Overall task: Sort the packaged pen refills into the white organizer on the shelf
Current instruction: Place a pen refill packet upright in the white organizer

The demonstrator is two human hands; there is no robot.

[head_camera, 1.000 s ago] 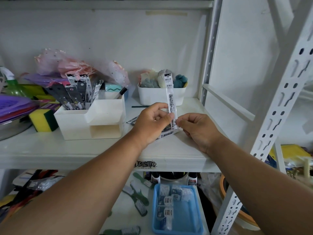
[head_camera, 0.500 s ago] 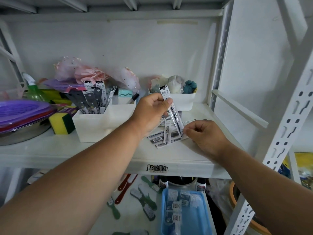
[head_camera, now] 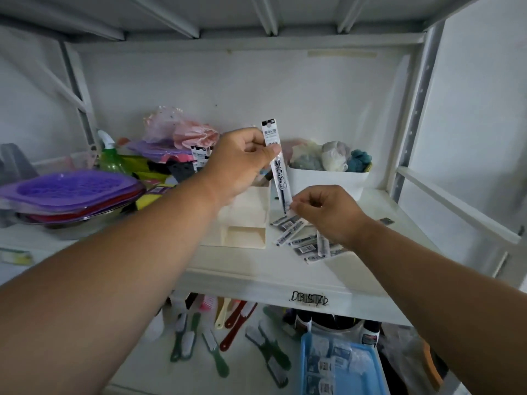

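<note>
L hand [head_camera: 242, 163] pinches one refill pkt [head_camera: 278, 169] upright, above white organizer [head_camera: 245, 223]. R hand [head_camera: 328, 213] fingers curled at pkt's lower tip; actual grip — can't tell. Loose pkts [head_camera: 302, 238] lie on shelf [head_camera: 256, 269] beside organizer. I judge step: mid-carry. Next: lower pkt into organizer compartment.

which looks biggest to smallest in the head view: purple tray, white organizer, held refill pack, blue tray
1. purple tray
2. blue tray, cut off by the frame edge and nearer the camera, so its rank against the purple tray is unsure
3. white organizer, partly hidden by the left hand
4. held refill pack
</note>
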